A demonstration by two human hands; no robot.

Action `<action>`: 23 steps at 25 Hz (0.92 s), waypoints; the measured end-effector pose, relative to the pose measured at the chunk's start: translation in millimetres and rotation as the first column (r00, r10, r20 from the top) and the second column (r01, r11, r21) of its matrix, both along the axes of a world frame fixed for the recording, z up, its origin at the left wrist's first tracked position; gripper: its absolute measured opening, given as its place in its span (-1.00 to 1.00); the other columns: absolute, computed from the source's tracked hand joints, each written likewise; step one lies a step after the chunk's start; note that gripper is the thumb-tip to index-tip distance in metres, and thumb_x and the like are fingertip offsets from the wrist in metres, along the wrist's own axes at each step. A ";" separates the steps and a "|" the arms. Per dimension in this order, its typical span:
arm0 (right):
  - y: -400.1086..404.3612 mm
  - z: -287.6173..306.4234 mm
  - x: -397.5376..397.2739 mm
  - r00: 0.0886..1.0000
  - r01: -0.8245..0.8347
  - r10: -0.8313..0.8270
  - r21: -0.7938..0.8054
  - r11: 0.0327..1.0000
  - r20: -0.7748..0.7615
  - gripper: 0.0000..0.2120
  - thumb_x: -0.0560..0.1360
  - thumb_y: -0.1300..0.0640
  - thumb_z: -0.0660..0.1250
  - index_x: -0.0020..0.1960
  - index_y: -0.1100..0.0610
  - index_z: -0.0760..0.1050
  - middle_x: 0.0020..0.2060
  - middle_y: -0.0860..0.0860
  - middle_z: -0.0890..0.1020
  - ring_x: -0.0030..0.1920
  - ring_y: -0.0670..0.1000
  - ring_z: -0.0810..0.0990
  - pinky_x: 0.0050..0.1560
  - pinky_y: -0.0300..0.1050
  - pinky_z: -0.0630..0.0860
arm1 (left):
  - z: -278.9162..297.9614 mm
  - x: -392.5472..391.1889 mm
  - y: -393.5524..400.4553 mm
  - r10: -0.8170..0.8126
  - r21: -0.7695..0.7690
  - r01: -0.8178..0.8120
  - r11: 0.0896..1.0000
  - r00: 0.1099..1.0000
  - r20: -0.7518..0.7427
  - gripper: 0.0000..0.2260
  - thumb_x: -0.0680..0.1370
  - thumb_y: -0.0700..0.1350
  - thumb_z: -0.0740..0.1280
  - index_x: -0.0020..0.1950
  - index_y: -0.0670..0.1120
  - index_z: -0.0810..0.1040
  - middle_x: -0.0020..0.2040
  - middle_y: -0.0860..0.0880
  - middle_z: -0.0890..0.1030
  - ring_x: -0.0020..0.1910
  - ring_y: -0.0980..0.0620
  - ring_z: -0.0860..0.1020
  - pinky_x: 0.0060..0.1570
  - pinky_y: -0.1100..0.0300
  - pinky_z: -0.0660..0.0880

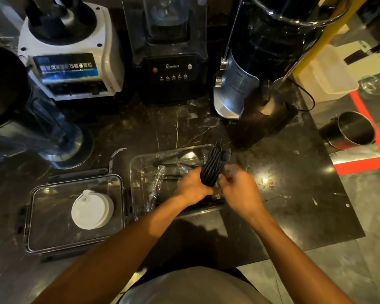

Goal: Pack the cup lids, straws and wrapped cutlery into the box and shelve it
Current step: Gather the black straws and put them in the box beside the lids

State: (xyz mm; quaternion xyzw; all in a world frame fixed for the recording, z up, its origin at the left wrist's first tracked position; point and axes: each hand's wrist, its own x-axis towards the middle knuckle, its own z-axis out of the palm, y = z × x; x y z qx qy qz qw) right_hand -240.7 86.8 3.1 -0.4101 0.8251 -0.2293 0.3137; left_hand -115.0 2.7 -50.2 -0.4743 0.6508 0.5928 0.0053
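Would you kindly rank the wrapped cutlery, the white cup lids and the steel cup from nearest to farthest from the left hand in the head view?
From the left hand:
1. Wrapped cutlery, just left, inside the clear box.
2. White cup lids, farther left, on the box lid.
3. Steel cup, far right, off the counter.

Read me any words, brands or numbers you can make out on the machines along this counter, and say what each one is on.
"Blenders": on the control panel of the black blender, above its row of buttons.
White Chinese characters on the blue label of the white blender base: too blurred to read.
Small print and a triangle sign on the silver machine: too small to read.
Marks on the black blender's round buttons: too small to read.
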 end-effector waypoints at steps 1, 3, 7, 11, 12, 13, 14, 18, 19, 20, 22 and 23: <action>-1.0 -0.6 -0.3 1.000 -0.007 0.007 -0.002 1.000 -0.012 -0.90 0.62 0.19 0.31 0.09 0.04 0.57 -0.19 -0.03 0.66 -0.26 -0.04 0.62 -0.33 -0.12 0.52 | 0.1 -3.2 1.1 0.017 0.000 -0.017 1.000 1.000 -0.012 -0.61 0.43 -0.04 0.59 0.21 0.03 0.58 0.08 0.05 0.67 0.12 0.04 0.63 0.11 0.07 0.58; -0.9 -1.4 -0.9 1.000 -0.024 0.024 -0.026 0.999 -0.008 -0.78 0.62 0.20 0.32 0.23 0.00 0.55 -0.18 -0.05 0.65 -0.27 -0.07 0.60 -0.32 -0.19 0.44 | 2.6 -6.3 2.1 0.053 0.003 -0.053 0.999 0.996 -0.068 -0.82 0.50 -0.04 0.53 0.03 0.06 0.59 -0.06 0.05 0.65 -0.03 0.07 0.62 -0.07 0.17 0.54; 4.2 -4.4 -0.7 0.985 0.069 -0.059 -0.057 0.996 0.160 -0.71 0.63 0.18 0.35 0.35 0.05 0.52 -0.24 -0.08 0.66 -0.31 -0.09 0.63 -0.24 0.02 0.64 | 7.6 1.9 -0.4 0.095 0.049 -0.088 0.995 0.980 -0.173 -0.88 0.58 -0.16 0.42 0.01 0.04 0.54 -0.13 0.04 0.63 -0.06 0.05 0.63 -0.08 0.22 0.54; 4.8 -5.0 -0.9 0.969 0.109 -0.094 -0.053 0.993 0.228 -0.83 0.64 0.17 0.34 0.21 0.00 0.54 -0.23 0.00 0.66 -0.37 -0.07 0.62 -0.27 0.15 0.67 | 13.1 22.0 -5.5 0.113 0.096 -0.089 0.991 0.955 -0.276 -0.89 0.64 -0.21 0.35 0.15 -0.15 0.55 -0.11 -0.04 0.68 -0.09 0.13 0.69 0.03 0.28 0.58; 4.0 -2.7 -0.9 0.966 0.092 -0.080 -0.038 0.995 0.245 -0.87 0.65 0.17 0.34 0.13 -0.03 0.55 -0.23 0.01 0.66 -0.39 -0.08 0.62 -0.29 0.12 0.68 | 14.2 27.7 -7.3 0.141 0.105 -0.115 0.988 0.944 -0.297 -0.89 0.64 -0.22 0.35 0.16 -0.17 0.54 -0.10 -0.05 0.67 -0.10 0.12 0.70 0.05 0.24 0.60; 3.3 -0.4 -0.4 0.969 0.042 -0.039 -0.010 0.999 0.244 -0.87 0.65 0.17 0.33 0.07 -0.06 0.54 -0.22 0.00 0.66 -0.39 -0.10 0.63 -0.30 0.04 0.68 | 15.7 32.6 -8.8 0.165 0.105 -0.138 0.985 0.934 -0.318 -0.89 0.63 -0.23 0.35 0.16 -0.16 0.55 -0.10 -0.05 0.67 -0.11 0.11 0.70 0.04 0.22 0.61; 2.5 1.5 0.1 0.973 -0.034 0.028 0.023 0.999 0.231 -0.87 0.65 0.15 0.33 0.03 -0.08 0.54 -0.20 -0.01 0.67 -0.36 -0.10 0.66 -0.30 -0.03 0.67 | 16.7 36.9 -10.7 0.184 0.102 -0.159 0.982 0.925 -0.332 -0.88 0.63 -0.23 0.35 0.16 -0.16 0.55 -0.09 -0.04 0.66 -0.12 0.11 0.70 0.02 0.21 0.62; -4.5 8.3 8.1 0.934 -0.332 0.312 0.100 0.938 0.175 -0.94 0.64 0.05 0.36 0.07 0.00 0.60 -0.06 -0.05 0.70 -0.10 0.02 0.70 -0.01 0.08 0.67 | 24.5 50.3 -20.8 0.268 0.081 -0.256 0.963 0.887 -0.377 -0.89 0.64 -0.21 0.35 0.16 -0.09 0.56 -0.10 -0.04 0.65 -0.11 0.09 0.69 -0.04 0.23 0.59; -8.5 8.7 10.6 0.909 -0.408 0.383 0.151 0.901 0.166 -0.87 0.62 -0.01 0.39 0.10 0.01 0.61 -0.01 -0.03 0.70 -0.03 0.01 0.70 0.06 0.08 0.64 | 27.5 53.4 -23.8 0.295 0.085 -0.285 0.955 0.874 -0.387 -0.90 0.65 -0.20 0.34 0.15 -0.08 0.55 -0.11 -0.04 0.66 -0.11 0.09 0.69 -0.03 0.22 0.60; -12.5 8.1 12.8 0.874 -0.484 0.456 0.217 0.848 0.170 -0.79 0.59 -0.09 0.40 0.12 0.02 0.62 0.01 -0.02 0.70 0.01 0.00 0.68 0.11 0.08 0.63 | 29.9 56.9 -26.3 0.321 0.094 -0.310 0.946 0.860 -0.396 -0.91 0.66 -0.20 0.33 0.16 -0.10 0.55 -0.12 -0.05 0.65 -0.11 0.08 0.68 -0.02 0.19 0.61; -19.6 5.5 18.6 0.803 -0.595 0.555 0.335 0.731 0.217 -0.64 0.52 -0.28 0.38 0.08 -0.01 0.62 -0.03 -0.05 0.70 -0.02 -0.04 0.67 0.09 0.08 0.63 | 34.8 63.1 -29.6 0.343 0.092 -0.336 0.937 0.842 -0.417 -0.90 0.66 -0.23 0.31 0.17 -0.13 0.54 -0.16 -0.05 0.63 -0.15 0.09 0.66 0.02 0.15 0.62; -22.6 3.9 22.4 0.778 -0.627 0.574 0.368 0.687 0.254 -0.59 0.50 -0.35 0.35 0.06 -0.03 0.63 -0.05 -0.06 0.70 -0.03 -0.05 0.66 0.07 0.07 0.63 | 36.3 65.9 -30.7 0.345 0.084 -0.344 0.935 0.833 -0.432 -0.90 0.66 -0.24 0.31 0.17 -0.14 0.53 -0.18 -0.05 0.62 -0.17 0.10 0.66 0.02 0.15 0.61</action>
